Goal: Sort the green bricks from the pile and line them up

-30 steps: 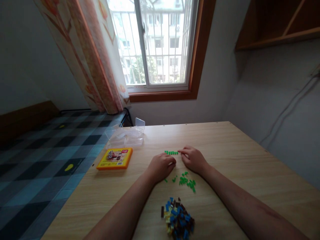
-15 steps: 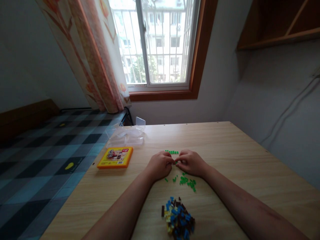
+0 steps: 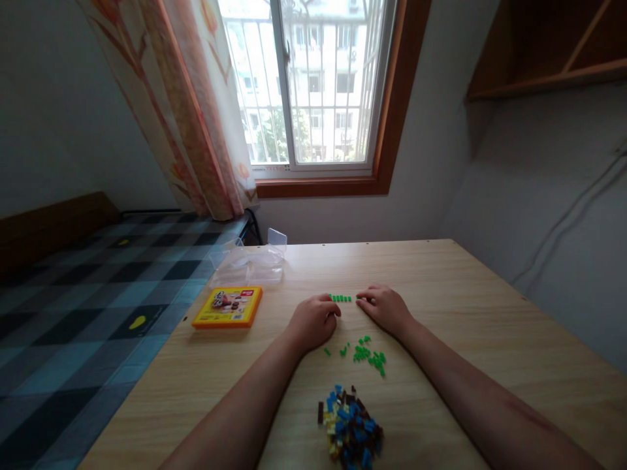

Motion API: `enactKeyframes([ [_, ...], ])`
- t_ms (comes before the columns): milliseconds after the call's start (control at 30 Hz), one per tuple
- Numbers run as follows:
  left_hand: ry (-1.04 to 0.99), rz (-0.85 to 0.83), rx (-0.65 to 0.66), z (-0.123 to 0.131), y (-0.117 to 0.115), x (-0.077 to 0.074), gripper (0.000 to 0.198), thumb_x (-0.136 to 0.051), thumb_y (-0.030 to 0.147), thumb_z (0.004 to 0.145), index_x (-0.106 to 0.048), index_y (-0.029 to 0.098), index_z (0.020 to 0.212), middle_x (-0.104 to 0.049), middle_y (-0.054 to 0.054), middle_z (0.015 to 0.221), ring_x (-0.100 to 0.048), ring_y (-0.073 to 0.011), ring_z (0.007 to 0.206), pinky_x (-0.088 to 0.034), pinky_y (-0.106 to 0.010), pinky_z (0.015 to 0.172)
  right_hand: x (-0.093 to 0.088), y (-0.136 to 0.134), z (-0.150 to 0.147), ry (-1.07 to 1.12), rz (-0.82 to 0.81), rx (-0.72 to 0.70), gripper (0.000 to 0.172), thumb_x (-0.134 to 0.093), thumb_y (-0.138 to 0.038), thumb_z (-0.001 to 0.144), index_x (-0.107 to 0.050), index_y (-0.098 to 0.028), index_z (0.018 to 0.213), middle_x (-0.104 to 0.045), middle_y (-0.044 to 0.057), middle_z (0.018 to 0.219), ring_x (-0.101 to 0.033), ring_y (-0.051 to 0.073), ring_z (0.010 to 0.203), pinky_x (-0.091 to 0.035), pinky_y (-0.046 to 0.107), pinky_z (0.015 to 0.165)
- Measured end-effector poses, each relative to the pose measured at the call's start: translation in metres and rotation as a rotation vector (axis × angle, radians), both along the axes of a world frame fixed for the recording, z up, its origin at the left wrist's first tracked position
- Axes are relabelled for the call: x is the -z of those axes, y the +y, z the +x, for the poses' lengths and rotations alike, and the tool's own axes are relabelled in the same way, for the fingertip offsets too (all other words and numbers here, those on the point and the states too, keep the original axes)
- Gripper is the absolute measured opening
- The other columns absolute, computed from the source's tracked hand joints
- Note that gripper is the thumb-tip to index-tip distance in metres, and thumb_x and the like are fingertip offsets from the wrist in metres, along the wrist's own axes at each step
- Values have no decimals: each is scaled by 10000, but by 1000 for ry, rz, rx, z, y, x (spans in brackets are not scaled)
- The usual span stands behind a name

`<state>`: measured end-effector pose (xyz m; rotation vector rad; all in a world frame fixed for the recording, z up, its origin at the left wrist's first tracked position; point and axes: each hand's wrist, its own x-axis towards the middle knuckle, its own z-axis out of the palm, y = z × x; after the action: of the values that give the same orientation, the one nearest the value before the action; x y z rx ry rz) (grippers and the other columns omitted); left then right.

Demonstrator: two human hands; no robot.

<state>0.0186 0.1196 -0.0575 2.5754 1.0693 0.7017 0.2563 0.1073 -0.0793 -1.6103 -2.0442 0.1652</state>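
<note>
Small green toy bricks (image 3: 341, 298) form a short row on the table. My left hand (image 3: 316, 320) rests by the row's left end, its fingers loosely bent and slightly apart, with nothing visible in them. At the other end, my right hand (image 3: 385, 307) is pinched on a tiny green brick (image 3: 358, 298), mostly covered by the fingertips. Closer to me than both hands lies a loose scatter of green bricks (image 3: 362, 353). Nearer still is a mixed pile of blue, brown and yellow bricks (image 3: 350, 424).
A flat yellow-orange box (image 3: 228, 307) lies on the left of the wooden table (image 3: 470, 313). Behind it stands clear plastic packaging (image 3: 259, 264). A bed with a checked cover (image 3: 108, 294) adjoins the left side; a window (image 3: 323, 91) is beyond the far edge.
My hands were together over a green brick. The right hand has moved away and forward to the row's right end; the left has stayed put and its pinch has loosened.
</note>
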Motion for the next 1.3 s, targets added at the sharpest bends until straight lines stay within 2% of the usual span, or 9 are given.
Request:
enactKeyframes([
  [267,-26,-16,-37,-1,-1,-1,265,-546,96,782,-768,234,827,-701,-23,888,-634,-161,748,-493,-274,726,-1,-4,0,61,23,20,218,-592,-267,909,-805,-246,948,-719,42,936,-646,168,872,-464,256,787],
  [533,-15,-12,-26,0,0,-1,263,-548,102,784,-770,231,840,-699,-27,894,-632,-167,757,-491,-281,734,0,-2,-4,26,34,-15,227,-590,-286,922,-809,-269,979,-721,47,915,-649,180,849,-459,263,721],
  [1000,-24,-18,-20,0,-1,-1,261,-545,99,789,-768,225,836,-698,-29,882,-635,-173,770,-487,-284,742,0,-3,-3,82,16,-30,226,-591,-276,926,-802,-273,1007,-704,36,916,-643,164,808,-445,259,717],
  [1300,-119,-91,-49,-1,4,-1,241,-550,90,771,-764,201,786,-652,-23,791,-577,-147,680,-452,-268,681,0,-3,-2,88,4,-3,212,-608,-295,923,-804,-282,1001,-707,29,899,-638,159,793,-439,258,710],
])
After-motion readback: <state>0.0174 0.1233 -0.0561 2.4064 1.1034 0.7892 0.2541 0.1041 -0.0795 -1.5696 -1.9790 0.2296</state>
